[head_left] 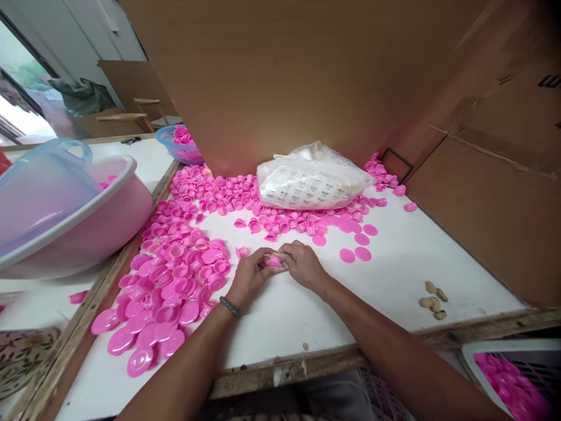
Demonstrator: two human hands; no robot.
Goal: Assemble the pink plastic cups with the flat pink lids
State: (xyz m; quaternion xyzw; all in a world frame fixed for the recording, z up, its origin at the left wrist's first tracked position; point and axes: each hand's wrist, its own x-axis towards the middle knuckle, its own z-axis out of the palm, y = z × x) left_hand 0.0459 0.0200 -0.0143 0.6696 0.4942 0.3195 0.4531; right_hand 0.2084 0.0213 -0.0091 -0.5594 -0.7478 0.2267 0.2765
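Both hands meet over the middle of the white table. My left hand (254,270) has its fingers closed around a small pink plastic cup (274,261). Opposite it, my right hand (304,263) is closed too, its fingertips pinching at the same cup's edge. Something thin and whitish shows around the cup, too small to name. To the left spreads a heap of pink plates and little cups (175,286). Flat pink discs (363,253) lie to the right of my hands. Beyond them, a clear bag of printed white packets (311,181) rests among the cups.
Cardboard (298,76) walls the table's back and right side. A large white-pink basin (109,216) stands left, past a wooden strip. A blue basket (184,146) holds pink pieces. Peanuts (433,301) lie near the right edge. Below right is a crate (471,354) of pink pieces.
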